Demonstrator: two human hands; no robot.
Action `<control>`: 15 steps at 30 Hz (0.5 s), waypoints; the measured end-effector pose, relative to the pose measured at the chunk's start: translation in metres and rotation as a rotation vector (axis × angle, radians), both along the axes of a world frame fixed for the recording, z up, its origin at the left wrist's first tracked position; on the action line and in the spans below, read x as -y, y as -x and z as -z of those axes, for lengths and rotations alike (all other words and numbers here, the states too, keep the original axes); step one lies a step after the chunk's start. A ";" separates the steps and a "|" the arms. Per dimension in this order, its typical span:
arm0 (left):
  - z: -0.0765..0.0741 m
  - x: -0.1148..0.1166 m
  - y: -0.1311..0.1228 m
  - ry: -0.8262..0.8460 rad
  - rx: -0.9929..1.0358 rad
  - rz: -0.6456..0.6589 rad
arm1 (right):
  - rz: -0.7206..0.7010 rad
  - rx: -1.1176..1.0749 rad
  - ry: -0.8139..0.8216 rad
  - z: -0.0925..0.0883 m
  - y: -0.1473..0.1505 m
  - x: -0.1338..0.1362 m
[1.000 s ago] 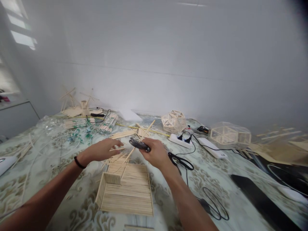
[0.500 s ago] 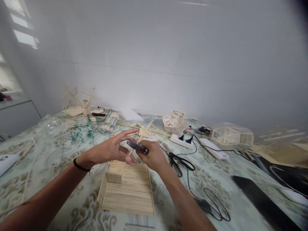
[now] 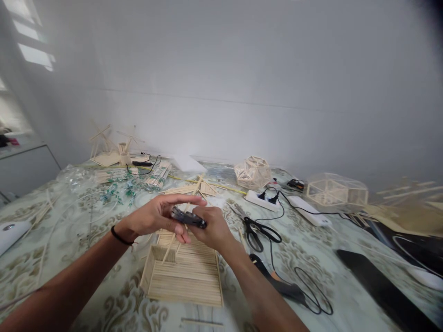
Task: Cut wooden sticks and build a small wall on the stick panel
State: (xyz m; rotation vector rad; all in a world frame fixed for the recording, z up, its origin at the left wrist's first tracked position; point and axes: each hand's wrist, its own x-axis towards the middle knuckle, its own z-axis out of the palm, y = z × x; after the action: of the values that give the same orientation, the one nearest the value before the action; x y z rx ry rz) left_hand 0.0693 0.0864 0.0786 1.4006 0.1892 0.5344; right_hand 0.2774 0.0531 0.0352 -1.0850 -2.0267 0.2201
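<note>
My right hand is closed around a dark hand tool, whose jaws point left. A thin wooden stick runs through the tool's jaws area and slants down toward the model. My left hand is beside it, with its fingers curved round the tool's end and the fingertips at the stick; its thumb and fingers pinch the stick. Below both hands lies a model of wooden sticks, with a flat slatted floor and low walls at its left.
Black scissors and a black glue gun with a cord lie at the right. Farther back are a white power strip, a stick polyhedron and stick bundles. A black slab lies far right.
Both hands and the tool have moved slightly left and down. The stick now reaches lower over the model. My right forearm has shifted, so more of the glue gun shows.
</note>
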 end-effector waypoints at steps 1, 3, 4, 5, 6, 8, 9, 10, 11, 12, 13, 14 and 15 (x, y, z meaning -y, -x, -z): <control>0.000 -0.002 0.001 -0.005 0.019 -0.023 | 0.009 -0.026 0.001 -0.002 -0.001 0.001; 0.000 -0.007 0.003 -0.017 0.073 -0.087 | 0.051 -0.117 0.007 -0.006 -0.004 0.002; 0.000 -0.009 0.004 -0.018 0.098 -0.117 | 0.089 -0.187 0.015 -0.009 -0.005 0.003; 0.000 -0.010 0.005 -0.014 0.118 -0.139 | 0.132 -0.275 0.032 -0.011 -0.006 0.004; -0.001 -0.010 0.006 -0.007 0.129 -0.151 | 0.166 -0.372 0.062 -0.014 -0.007 0.005; -0.001 -0.009 0.006 0.007 0.119 -0.131 | 0.188 -0.566 0.147 -0.020 -0.007 0.007; -0.002 -0.008 0.006 0.010 0.107 -0.108 | 0.173 -0.647 0.189 -0.024 -0.006 0.008; -0.002 -0.006 0.006 0.009 0.092 -0.082 | 0.145 -0.709 0.225 -0.028 -0.005 0.010; -0.001 -0.005 0.005 0.004 0.076 -0.055 | 0.113 -0.750 0.255 -0.032 -0.004 0.012; -0.001 -0.004 0.004 -0.004 0.061 -0.029 | 0.086 -0.771 0.281 -0.036 -0.002 0.014; 0.000 -0.003 0.003 -0.011 0.044 -0.006 | 0.065 -0.775 0.307 -0.039 -0.001 0.016; 0.000 -0.002 0.002 -0.017 0.027 0.014 | 0.049 -0.770 0.336 -0.042 0.000 0.017; 0.001 -0.001 0.002 -0.022 0.010 0.031 | 0.038 -0.766 0.365 -0.044 0.001 0.019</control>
State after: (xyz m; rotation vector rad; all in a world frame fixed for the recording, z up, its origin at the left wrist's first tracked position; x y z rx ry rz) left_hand 0.0677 0.0877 0.0779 1.4194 0.1535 0.5187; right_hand 0.2768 0.0344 0.0791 -1.0355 -1.2972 0.8695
